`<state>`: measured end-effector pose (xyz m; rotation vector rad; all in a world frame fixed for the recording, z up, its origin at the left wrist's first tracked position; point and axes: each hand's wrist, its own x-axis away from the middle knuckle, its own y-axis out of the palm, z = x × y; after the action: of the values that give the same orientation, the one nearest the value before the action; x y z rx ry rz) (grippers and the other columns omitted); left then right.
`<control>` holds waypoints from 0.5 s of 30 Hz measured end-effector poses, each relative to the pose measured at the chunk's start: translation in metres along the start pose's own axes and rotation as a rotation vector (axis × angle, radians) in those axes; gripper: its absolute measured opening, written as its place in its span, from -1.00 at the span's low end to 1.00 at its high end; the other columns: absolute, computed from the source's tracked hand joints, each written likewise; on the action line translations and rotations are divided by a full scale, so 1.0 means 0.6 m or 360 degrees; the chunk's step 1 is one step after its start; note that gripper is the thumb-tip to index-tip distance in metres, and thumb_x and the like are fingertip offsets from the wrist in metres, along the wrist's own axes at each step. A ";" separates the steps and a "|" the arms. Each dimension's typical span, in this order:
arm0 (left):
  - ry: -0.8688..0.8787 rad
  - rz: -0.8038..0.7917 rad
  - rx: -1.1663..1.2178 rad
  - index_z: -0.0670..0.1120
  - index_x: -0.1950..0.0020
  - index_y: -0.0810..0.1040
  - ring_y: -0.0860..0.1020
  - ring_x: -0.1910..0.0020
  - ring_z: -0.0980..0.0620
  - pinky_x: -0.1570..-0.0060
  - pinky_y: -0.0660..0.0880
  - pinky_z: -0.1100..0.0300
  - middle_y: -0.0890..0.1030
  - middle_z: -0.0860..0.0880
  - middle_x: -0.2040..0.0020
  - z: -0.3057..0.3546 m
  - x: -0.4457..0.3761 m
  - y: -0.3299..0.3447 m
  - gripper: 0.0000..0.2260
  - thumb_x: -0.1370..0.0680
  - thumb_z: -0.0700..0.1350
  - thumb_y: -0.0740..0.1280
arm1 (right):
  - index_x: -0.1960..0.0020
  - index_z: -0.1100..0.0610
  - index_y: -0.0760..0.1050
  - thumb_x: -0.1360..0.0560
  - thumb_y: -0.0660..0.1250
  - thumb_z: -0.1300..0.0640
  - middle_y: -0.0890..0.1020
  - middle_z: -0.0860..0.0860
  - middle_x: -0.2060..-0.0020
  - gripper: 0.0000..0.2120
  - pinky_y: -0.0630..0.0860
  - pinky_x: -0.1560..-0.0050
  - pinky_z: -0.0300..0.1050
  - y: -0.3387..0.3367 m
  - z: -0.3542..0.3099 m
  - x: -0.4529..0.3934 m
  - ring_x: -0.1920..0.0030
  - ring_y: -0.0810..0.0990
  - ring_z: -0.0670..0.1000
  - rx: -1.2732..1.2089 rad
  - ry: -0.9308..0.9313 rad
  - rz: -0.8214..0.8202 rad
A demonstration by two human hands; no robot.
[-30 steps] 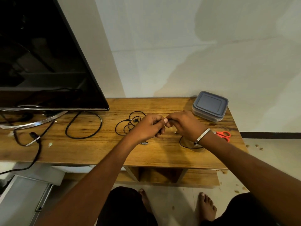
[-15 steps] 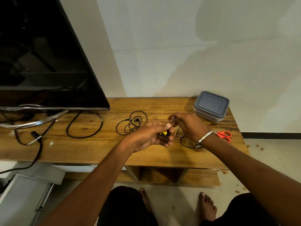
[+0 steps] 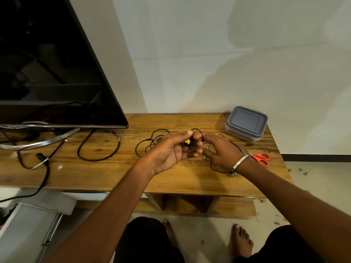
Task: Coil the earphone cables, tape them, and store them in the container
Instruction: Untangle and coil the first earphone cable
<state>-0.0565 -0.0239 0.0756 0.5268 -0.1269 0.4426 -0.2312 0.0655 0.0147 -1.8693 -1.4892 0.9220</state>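
Both forearms reached in from the bottom edge toward the middle of the wooden table (image 3: 106, 173), meeting above its centre. Left hand (image 3: 171, 152) was turned palm-up and tilted inward, thumb on top pointing to about 2 o'clock, fingers curled, pinching a small black earphone piece with a yellow tip (image 3: 187, 141) between thumb and fingertips. Right hand (image 3: 220, 152) sat just at 3 o'clock of the left, back of hand up, metal bangle (image 3: 239, 162) on the wrist, fingers curled toward the left hand's fingertips and touching them; it seemed to grasp the same earphone cable (image 3: 214, 168), but the exact contact was hidden behind the fingers. That thin black cable looped out under the right hand and lay on the table at about 5 o'clock of it. A second loose tangle of black earphone cable (image 3: 152, 143) lay on the table at 9 o'clock of the left hand, untaped. Grey lidded container (image 3: 246, 123) stood lid on at the table's far right corner, about 1 o'clock of the right hand, well apart. Orange-handled scissors (image 3: 261, 158) lay at 3 o'clock beside the right wrist. TV (image 3: 47, 73) and thicker black cords (image 3: 98, 147) sat on the left. Bare feet showed on the floor below.
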 end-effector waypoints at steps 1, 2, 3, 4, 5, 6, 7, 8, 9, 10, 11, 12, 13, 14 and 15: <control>0.0033 -0.0001 0.0018 -0.14 0.10 0.58 0.64 0.17 -0.04 0.12 0.60 0.16 0.65 -0.11 0.15 0.002 -0.001 0.000 -0.81 -0.57 -0.11 0.20 | -0.17 0.07 0.45 -0.48 0.28 -0.08 0.60 -0.06 -0.01 -0.67 0.46 0.01 -0.11 0.001 -0.002 0.003 0.02 0.54 -0.11 -0.0093 0.0025 -0.0025; 0.0059 -0.0010 0.0040 -0.14 0.10 0.59 0.65 0.14 -0.05 0.08 0.60 0.14 0.66 -0.13 0.12 0.004 -0.002 -0.001 -0.80 -0.57 -0.10 0.21 | -0.22 0.08 0.39 -0.48 0.33 -0.02 0.61 -0.03 -0.01 -0.63 0.49 0.05 -0.14 0.001 -0.005 0.005 0.04 0.59 -0.09 -0.0194 0.0069 -0.0069; 0.0081 -0.0023 0.0069 -0.13 0.09 0.60 0.65 0.10 -0.05 0.03 0.59 0.12 0.66 -0.14 0.09 0.006 -0.003 -0.001 -0.80 -0.57 -0.10 0.21 | -0.26 0.07 0.34 -0.48 0.36 0.03 0.61 -0.02 0.01 -0.59 0.54 0.11 -0.14 0.003 -0.006 0.006 0.08 0.63 -0.06 -0.0300 0.0125 -0.0119; 0.0103 -0.0029 0.0102 -0.13 0.07 0.60 0.65 0.07 -0.06 -0.01 0.58 0.10 0.67 -0.15 0.06 0.007 -0.003 -0.001 -0.80 -0.57 -0.10 0.21 | -0.28 0.05 0.30 -0.48 0.37 0.07 0.60 -0.03 0.03 -0.58 0.57 0.15 -0.14 0.006 -0.006 0.007 0.13 0.65 -0.04 -0.0368 0.0177 -0.0166; 0.0131 -0.0025 0.0140 -0.13 0.05 0.61 0.65 0.04 -0.06 -0.04 0.58 0.10 0.67 -0.16 0.03 0.009 -0.004 0.000 -0.80 -0.57 -0.10 0.21 | -0.29 0.04 0.30 -0.50 0.35 0.10 0.59 -0.04 0.07 -0.59 0.57 0.17 -0.14 0.010 -0.004 0.008 0.16 0.64 -0.04 -0.0367 0.0207 -0.0188; 0.0164 -0.0010 0.0179 -0.14 0.03 0.61 0.65 0.01 -0.06 -0.07 0.57 0.09 0.67 -0.16 0.00 0.010 -0.005 0.000 -0.79 -0.58 -0.11 0.20 | -0.29 0.05 0.32 -0.52 0.31 0.13 0.58 -0.04 0.10 -0.62 0.54 0.17 -0.15 0.014 0.000 0.008 0.17 0.62 -0.05 -0.0300 0.0220 -0.0190; 0.0202 0.0017 0.0218 -0.14 0.00 0.61 0.66 -0.01 -0.06 -0.10 0.57 0.09 0.67 -0.16 -0.02 0.012 -0.007 0.001 -0.78 -0.59 -0.11 0.19 | -0.29 0.08 0.35 -0.54 0.27 0.16 0.57 -0.04 0.12 -0.67 0.49 0.16 -0.18 0.017 0.005 0.008 0.18 0.58 -0.07 -0.0218 0.0221 -0.0187; 0.0248 0.0050 0.0253 -0.15 -0.03 0.59 0.66 -0.03 -0.06 -0.12 0.56 0.10 0.68 -0.16 -0.04 0.013 -0.009 0.001 -0.78 -0.60 -0.12 0.17 | -0.27 0.09 0.40 -0.56 0.23 0.19 0.58 -0.04 0.13 -0.71 0.45 0.15 -0.22 0.019 0.007 0.008 0.17 0.56 -0.09 -0.0153 0.0224 -0.0199; 0.0298 0.0081 0.0277 -0.16 -0.06 0.58 0.66 -0.05 -0.05 -0.14 0.55 0.10 0.68 -0.15 -0.05 0.014 -0.012 0.000 -0.78 -0.62 -0.13 0.16 | -0.23 0.10 0.45 -0.57 0.19 0.20 0.60 -0.02 0.11 -0.75 0.44 0.14 -0.24 0.019 0.007 0.009 0.15 0.56 -0.10 -0.0112 0.0221 -0.0228; 0.0352 0.0105 0.0293 -0.16 -0.08 0.56 0.65 -0.08 -0.05 -0.15 0.54 0.11 0.67 -0.14 -0.07 0.015 -0.015 -0.002 -0.78 -0.62 -0.13 0.15 | -0.19 0.09 0.49 -0.57 0.17 0.20 0.62 0.00 0.08 -0.77 0.46 0.11 -0.23 0.019 0.006 0.010 0.11 0.57 -0.08 -0.0082 0.0210 -0.0263; 0.0404 0.0123 0.0303 -0.16 -0.10 0.56 0.63 -0.12 -0.06 -0.17 0.53 0.10 0.66 -0.14 -0.10 0.017 -0.017 -0.004 -0.79 -0.61 -0.13 0.17 | -0.16 0.08 0.51 -0.58 0.17 0.18 0.64 0.01 0.06 -0.78 0.48 0.09 -0.19 0.020 0.004 0.011 0.08 0.59 -0.04 -0.0057 0.0199 -0.0298; 0.0453 0.0142 0.0309 -0.16 -0.11 0.56 0.61 -0.17 -0.08 -0.19 0.53 0.10 0.65 -0.15 -0.14 0.018 -0.020 -0.007 -0.79 -0.59 -0.12 0.20 | -0.14 0.08 0.52 -0.58 0.17 0.16 0.65 0.02 0.06 -0.79 0.51 0.08 -0.16 0.021 0.003 0.012 0.09 0.60 -0.02 -0.0036 0.0196 -0.0334; 0.0499 0.0164 0.0308 -0.15 -0.12 0.56 0.59 -0.22 -0.09 -0.21 0.53 0.10 0.63 -0.15 -0.18 0.020 -0.022 -0.010 -0.79 -0.58 -0.12 0.22 | -0.14 0.07 0.52 -0.58 0.18 0.13 0.66 0.02 0.08 -0.80 0.53 0.08 -0.14 0.021 0.002 0.014 0.11 0.62 -0.02 -0.0028 0.0193 -0.0364; 0.0542 0.0195 0.0297 -0.16 -0.13 0.56 0.56 -0.25 -0.09 -0.23 0.52 0.09 0.62 -0.15 -0.21 0.021 -0.024 -0.013 -0.78 -0.57 -0.12 0.23 | -0.14 0.06 0.53 -0.57 0.20 0.10 0.67 0.01 0.11 -0.80 0.54 0.11 -0.15 0.021 0.001 0.015 0.14 0.62 -0.03 -0.0028 0.0190 -0.0394; 0.0580 0.0237 0.0277 -0.17 -0.16 0.56 0.55 -0.28 -0.08 -0.25 0.50 0.09 0.60 -0.15 -0.24 0.023 -0.027 -0.016 -0.77 -0.57 -0.13 0.23 | -0.13 0.06 0.53 -0.57 0.21 0.08 0.66 0.00 0.13 -0.81 0.53 0.14 -0.18 0.021 0.001 0.016 0.17 0.62 -0.05 -0.0041 0.0184 -0.0424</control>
<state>-0.0669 -0.0447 0.0793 0.6006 0.2260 0.6919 -0.2230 0.0724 0.0025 -1.6600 -1.6353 0.6622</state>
